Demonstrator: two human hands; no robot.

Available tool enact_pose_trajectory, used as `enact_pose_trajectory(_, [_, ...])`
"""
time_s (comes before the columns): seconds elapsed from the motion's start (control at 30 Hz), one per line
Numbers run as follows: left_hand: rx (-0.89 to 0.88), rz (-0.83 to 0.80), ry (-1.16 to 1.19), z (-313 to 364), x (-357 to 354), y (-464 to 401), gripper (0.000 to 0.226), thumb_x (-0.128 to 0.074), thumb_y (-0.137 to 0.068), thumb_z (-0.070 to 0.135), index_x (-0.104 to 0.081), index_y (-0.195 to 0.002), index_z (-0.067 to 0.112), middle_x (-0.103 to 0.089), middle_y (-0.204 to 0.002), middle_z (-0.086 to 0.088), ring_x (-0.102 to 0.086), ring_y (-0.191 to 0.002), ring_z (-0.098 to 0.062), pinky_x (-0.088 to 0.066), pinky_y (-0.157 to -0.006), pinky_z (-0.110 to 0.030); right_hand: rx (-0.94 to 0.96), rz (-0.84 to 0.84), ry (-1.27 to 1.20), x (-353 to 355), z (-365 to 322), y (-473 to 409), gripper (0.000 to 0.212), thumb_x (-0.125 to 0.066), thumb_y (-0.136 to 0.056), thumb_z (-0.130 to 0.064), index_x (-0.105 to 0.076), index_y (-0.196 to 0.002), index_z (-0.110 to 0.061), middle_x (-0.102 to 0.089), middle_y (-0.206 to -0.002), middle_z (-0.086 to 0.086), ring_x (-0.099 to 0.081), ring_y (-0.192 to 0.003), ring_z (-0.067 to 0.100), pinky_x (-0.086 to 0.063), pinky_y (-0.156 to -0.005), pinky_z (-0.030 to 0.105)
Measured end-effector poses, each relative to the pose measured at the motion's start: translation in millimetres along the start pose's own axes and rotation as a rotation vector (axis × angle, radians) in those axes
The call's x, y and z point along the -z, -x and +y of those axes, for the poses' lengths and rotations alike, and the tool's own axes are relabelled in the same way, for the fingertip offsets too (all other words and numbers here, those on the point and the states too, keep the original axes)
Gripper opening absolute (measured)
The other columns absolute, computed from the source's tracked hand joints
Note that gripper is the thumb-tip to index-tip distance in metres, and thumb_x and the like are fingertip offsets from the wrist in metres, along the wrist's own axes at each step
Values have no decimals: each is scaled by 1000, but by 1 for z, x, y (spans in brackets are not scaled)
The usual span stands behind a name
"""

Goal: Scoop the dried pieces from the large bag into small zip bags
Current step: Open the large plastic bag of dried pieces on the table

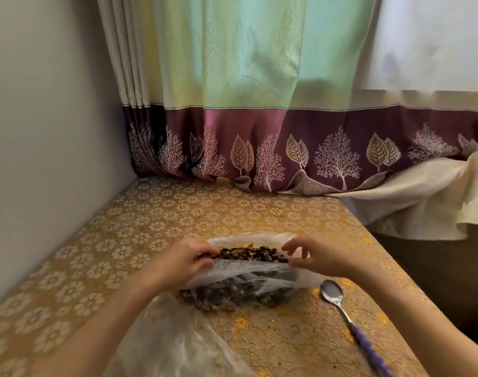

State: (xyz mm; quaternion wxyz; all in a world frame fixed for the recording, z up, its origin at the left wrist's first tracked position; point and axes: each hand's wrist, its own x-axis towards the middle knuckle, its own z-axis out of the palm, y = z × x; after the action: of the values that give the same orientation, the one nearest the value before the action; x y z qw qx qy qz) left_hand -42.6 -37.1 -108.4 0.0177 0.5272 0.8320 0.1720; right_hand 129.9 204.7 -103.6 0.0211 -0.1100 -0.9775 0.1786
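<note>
Nearest me, a loose sheet of clear plastic (pixel 161 336) lies on the desk (pixel 273 213) under my left forearm; whether it is a small zip bag I cannot tell. Just beyond it sits the large bag (pixel 248 276), its mouth spread wide and the dried pieces (pixel 251 253) heaped inside. My left hand (pixel 186 259) pinches the bag's left rim with curled fingers, and my right hand (pixel 316 257) has its fingers bent at the right rim, apparently pinching the film there, though the contact is hard to make out. The spoon (pixel 333 292) lies on the desk just right of the bag, untouched. I judge this as the opening step: the mouth is being held apart and no scooping has begun. Next, my right hand needs to let go and take the spoon, while a small bag is brought close and opened.
</note>
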Motion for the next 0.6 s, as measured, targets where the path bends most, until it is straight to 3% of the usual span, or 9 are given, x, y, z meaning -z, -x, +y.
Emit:
enact_pose_trajectory(0.1, [40, -117, -35, 2, -2, 9, 45, -56, -88, 38, -47, -131, 32, -47, -132, 14, -41, -116, -2, -36, -103, -25, -55, -70, 171, 0, -1, 13, 34, -61, -88, -36, -58, -122, -32, -55, -119, -13, -50, -94, 5, -47, -88, 30])
enact_pose_trajectory(0.17, [22, -109, -72, 3, 0, 15, 46, -59, -86, 37, -48, -131, 32, -50, -131, 14, -41, -119, -2, -36, -102, -24, -44, -58, 186, -3, -6, 21, 34, -63, -87, -34, -59, -121, -32, -51, -119, -11, -43, -97, 6, -40, -86, 25])
enact_pose_trajectory(0.27, [-16, -115, -117, 6, 2, 26, 43, -63, -84, 35, -53, -125, 31, -55, -119, 15, -50, -106, -1, -42, -89, -17, 4, 41, 303, -13, -14, 32, 22, -61, -89, -30, -60, -110, -26, -52, -106, -8, -39, -90, 7, -30, -72, 19])
enact_pose_trajectory(0.37, [-36, -14, -257, 14, -5, 35, 14, -58, -88, 33, -56, -101, 30, -54, -92, 18, -52, -82, 0, -38, -63, -9, 27, 292, 392, -28, -30, 39, 9, -57, -90, -20, -59, -98, -16, -51, -80, -8, -40, -61, 4, -27, -49, 12])
enact_pose_trajectory(0.4, [-16, 59, -284, 16, -8, 37, 3, -54, -91, 29, -52, -92, 29, -51, -82, 18, -50, -73, 0, -34, -54, -9, 38, 399, 396, -33, -34, 40, 11, -67, -82, -15, -62, -91, -12, -47, -68, -8, -33, -49, 1, -19, -41, 9])
enact_pose_trajectory(0.47, [61, 226, -265, 20, -16, 44, 14, -49, -94, 19, -45, -81, 25, -43, -66, 14, -42, -55, 1, -29, -43, -13, 51, 572, 353, -39, -42, 46, 23, -81, -59, -2, -66, -76, -7, -40, -50, -8, -21, -36, 1, -5, -37, 5])
enact_pose_trajectory(0.53, [93, 338, -195, 23, -23, 50, 20, -48, -91, 9, -43, -74, 19, -37, -58, 13, -33, -47, 1, -27, -40, -16, -51, 556, 299, -50, -44, 48, 11, -68, -75, -5, -68, -86, -8, -47, -54, -7, -31, -38, 4, -11, -35, 8])
enact_pose_trajectory(0.6, [138, 358, -112, 23, -30, 54, 28, -49, -89, 5, -40, -66, 18, -38, -57, 10, -32, -47, -2, -31, -44, -18, -178, 419, 219, -60, -42, 47, 11, -53, -89, -16, -64, -85, -16, -48, -59, -10, -40, -45, 2, -25, -37, 11])
